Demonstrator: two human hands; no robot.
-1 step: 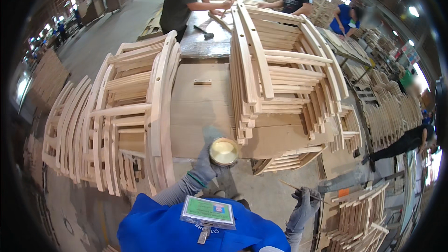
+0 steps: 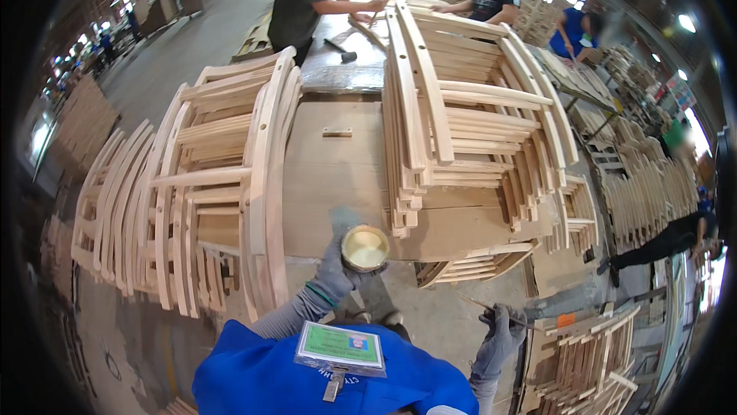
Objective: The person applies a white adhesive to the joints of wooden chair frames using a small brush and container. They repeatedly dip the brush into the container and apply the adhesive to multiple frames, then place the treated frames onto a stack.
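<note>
Seen from above, the person's blue-clothed torso [image 2: 257,373] spans the bottom center of the frame. The gray-sleeved left forearm [image 2: 285,318] slants up and rightward from lower left of center, with a green band [image 2: 320,295] near its wrist end. The gray-gloved left hand [image 2: 335,271], below the middle of the frame, is curved in a holding grip. The right forearm [image 2: 484,390] rises from the bottom edge; the gray-gloved right hand [image 2: 503,338], at lower right, has its fingers bent in a grasp, well apart from the left.
</note>
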